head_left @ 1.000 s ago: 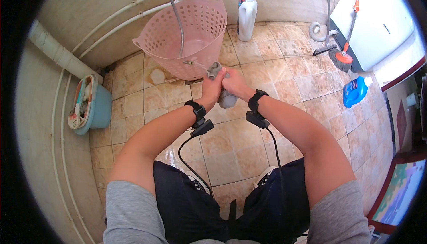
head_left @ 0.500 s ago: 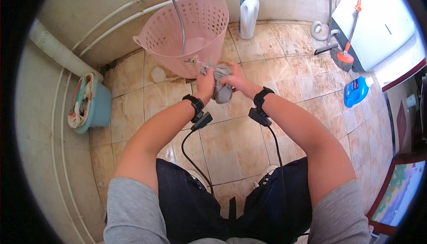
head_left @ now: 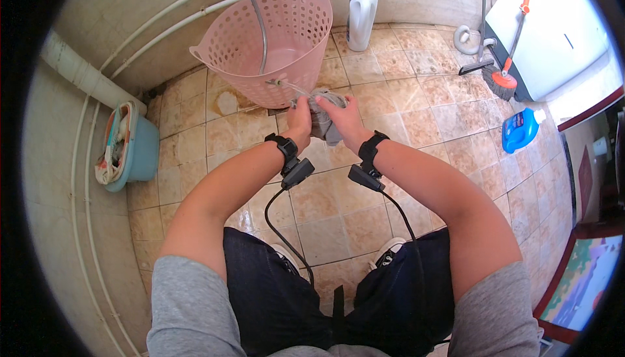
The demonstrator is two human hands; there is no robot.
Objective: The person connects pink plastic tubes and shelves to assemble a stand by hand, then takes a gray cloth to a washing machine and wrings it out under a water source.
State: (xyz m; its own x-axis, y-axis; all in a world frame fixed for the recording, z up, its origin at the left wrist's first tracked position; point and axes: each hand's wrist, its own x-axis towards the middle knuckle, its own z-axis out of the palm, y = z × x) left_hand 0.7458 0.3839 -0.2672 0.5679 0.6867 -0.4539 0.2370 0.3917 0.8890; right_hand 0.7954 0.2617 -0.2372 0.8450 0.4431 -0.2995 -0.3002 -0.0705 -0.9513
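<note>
Both hands grip a wrinkled grey cloth (head_left: 323, 129) just in front of the pink laundry basket. On its left side, my left hand (head_left: 299, 121) is closed round the fabric. My right hand (head_left: 343, 119) pinches it from the other side, thumb across the top. Part of the cloth hangs below my fingers. A small metal tap (head_left: 276, 83) points toward the cloth, with what looks like a clear stream of water running from it to the upper edge. Whether the cloth is a sock or a rag, I cannot tell.
The tall pink basket (head_left: 228, 64) stands behind the tap. A white bottle (head_left: 362, 21) is by the wall, a blue bottle (head_left: 520, 132) at the right. Left sits a light-blue tub (head_left: 144, 152) holding items. A brush (head_left: 502, 85) and squeegee (head_left: 476, 68) lean near a white appliance (head_left: 556, 38).
My right hand has shifted its grip, its thumb now over the top of the cloth. The cloth has gone from a bunched, rounded shape to a looser, more spread one.
</note>
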